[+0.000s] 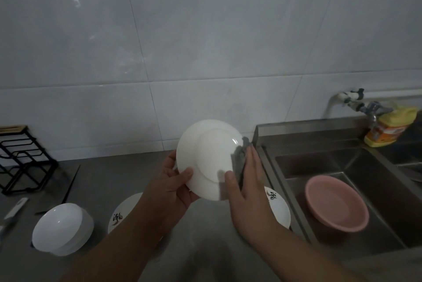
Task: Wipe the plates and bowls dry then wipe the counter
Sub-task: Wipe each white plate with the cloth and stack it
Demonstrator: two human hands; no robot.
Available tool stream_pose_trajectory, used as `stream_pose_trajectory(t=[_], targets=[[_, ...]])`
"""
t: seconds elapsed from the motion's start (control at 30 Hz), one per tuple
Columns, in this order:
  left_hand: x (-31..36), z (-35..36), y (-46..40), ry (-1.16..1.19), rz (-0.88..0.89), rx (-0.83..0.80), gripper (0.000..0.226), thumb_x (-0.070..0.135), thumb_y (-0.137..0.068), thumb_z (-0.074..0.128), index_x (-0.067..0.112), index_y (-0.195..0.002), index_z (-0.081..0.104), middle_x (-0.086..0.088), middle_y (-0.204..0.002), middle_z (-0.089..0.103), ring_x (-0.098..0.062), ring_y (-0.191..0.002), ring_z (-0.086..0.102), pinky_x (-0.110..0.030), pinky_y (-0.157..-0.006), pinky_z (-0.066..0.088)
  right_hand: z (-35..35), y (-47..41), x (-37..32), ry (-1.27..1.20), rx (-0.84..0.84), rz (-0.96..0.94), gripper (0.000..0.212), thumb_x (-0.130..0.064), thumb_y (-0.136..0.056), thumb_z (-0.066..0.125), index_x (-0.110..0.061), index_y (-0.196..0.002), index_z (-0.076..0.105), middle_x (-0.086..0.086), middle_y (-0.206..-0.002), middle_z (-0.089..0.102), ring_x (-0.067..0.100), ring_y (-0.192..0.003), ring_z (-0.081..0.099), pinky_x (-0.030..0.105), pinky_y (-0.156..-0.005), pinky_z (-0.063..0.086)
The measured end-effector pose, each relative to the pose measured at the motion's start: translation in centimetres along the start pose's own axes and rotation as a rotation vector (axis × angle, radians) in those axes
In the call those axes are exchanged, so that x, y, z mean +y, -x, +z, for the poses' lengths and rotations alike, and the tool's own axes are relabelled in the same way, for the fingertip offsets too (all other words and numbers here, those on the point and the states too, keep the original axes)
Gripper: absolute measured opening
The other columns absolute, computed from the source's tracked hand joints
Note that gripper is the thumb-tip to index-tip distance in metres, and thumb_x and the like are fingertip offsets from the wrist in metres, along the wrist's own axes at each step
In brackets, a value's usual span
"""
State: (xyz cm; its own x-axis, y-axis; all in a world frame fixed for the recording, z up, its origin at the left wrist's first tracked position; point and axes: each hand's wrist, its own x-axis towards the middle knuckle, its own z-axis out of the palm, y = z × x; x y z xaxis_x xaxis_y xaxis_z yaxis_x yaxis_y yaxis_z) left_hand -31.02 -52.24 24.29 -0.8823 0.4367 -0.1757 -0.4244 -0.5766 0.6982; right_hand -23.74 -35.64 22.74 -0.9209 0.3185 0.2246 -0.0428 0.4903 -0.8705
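Head view looks down over a grey counter (205, 252) with a steel sink (342, 144) at the right. Held up above the counter, a white plate (205, 158) faces the camera with its underside, tilted on edge. Left hand (169, 181) grips the plate's lower left rim, thumb curled over the near face and the other fingers hidden behind it. Right hand (246, 190) holds a grey cloth (239, 156) against the plate's right edge: the thumb presses the cloth onto the near face, and the fingers lie straight and close together along the cloth's outer side (whether they wrap behind the rim I cannot tell).

On the counter at lower left sits a stack of white bowls (61, 229), upside down. Just right of it lies a plate with black characters (123, 213), partly covered by the left forearm. A second marked plate (278, 208) lies beside the sink's edge, behind the right wrist.

In the sink rests a pink basin (335, 204). A tap (358, 103) juts from the tiled wall (205, 41) above it, with a yellow bottle (388, 128) just beside. At far left stand a black wire rack (25, 158) and, nearer, a white-handled knife (13, 211).
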Motion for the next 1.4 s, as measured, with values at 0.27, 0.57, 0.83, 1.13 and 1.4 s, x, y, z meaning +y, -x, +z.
stream_pose_trajectory(t=[0.27,0.57,0.83,1.13,1.4], targets=[[1.1,0.3,-0.3,-0.095,-0.152,0.002,0.047,0.024,-0.090,0.058,0.021,-0.137,0.058,-0.012,-0.135,0.066,-0.035,-0.114,0.068,-0.057,-0.077,0.061,-4.4,-6.4,0.2,0.007,-0.067,-0.189,0.042,-0.044,-0.105,0.038,-0.038,-0.143,0.055,-0.021,-0.146,0.052,-0.010,-0.140,0.039,0.016,-0.118,0.030],[0.4,0.5,-0.2,-0.020,-0.011,0.073,0.053,0.018,-0.088,0.055,0.020,-0.140,0.054,-0.009,-0.134,0.067,-0.030,-0.112,0.069,-0.055,-0.072,0.062,-0.4,0.5,1.0,0.124,-0.180,-0.076,0.097,-0.084,-0.089,0.023,-0.033,-0.162,-0.015,-0.025,-0.164,-0.027,-0.002,-0.152,-0.021,0.031,-0.125,-0.001],[0.0,1.6,-0.6,0.054,0.061,0.033,0.047,0.014,-0.090,0.053,0.026,-0.136,0.057,-0.006,-0.133,0.068,-0.030,-0.115,0.069,-0.059,-0.080,0.060,-0.5,-1.9,-0.7,0.070,-0.042,-0.080,0.090,-0.075,-0.091,0.028,-0.034,-0.164,-0.006,-0.023,-0.169,-0.014,-0.003,-0.154,-0.013,0.024,-0.122,0.000],[1.4,1.0,-0.4,-0.089,-0.101,-0.023,0.043,0.027,-0.093,0.058,0.018,-0.135,0.059,-0.012,-0.131,0.068,-0.029,-0.105,0.072,-0.048,-0.077,0.063,-3.4,-4.7,0.4,-0.087,0.053,-0.124,0.060,-0.055,-0.098,0.036,-0.027,-0.147,0.055,-0.019,-0.152,0.048,-0.005,-0.144,0.037,0.021,-0.121,0.030],[0.9,0.4,-0.6,-0.057,-0.011,0.057,0.053,0.013,-0.085,0.055,0.018,-0.138,0.055,-0.011,-0.133,0.067,-0.029,-0.111,0.068,-0.044,-0.071,0.063,-1.1,-0.2,0.9,0.127,-0.109,-0.134,0.096,-0.084,-0.091,0.019,-0.026,-0.165,-0.002,-0.017,-0.170,-0.016,0.003,-0.156,-0.012,0.033,-0.127,0.004]])
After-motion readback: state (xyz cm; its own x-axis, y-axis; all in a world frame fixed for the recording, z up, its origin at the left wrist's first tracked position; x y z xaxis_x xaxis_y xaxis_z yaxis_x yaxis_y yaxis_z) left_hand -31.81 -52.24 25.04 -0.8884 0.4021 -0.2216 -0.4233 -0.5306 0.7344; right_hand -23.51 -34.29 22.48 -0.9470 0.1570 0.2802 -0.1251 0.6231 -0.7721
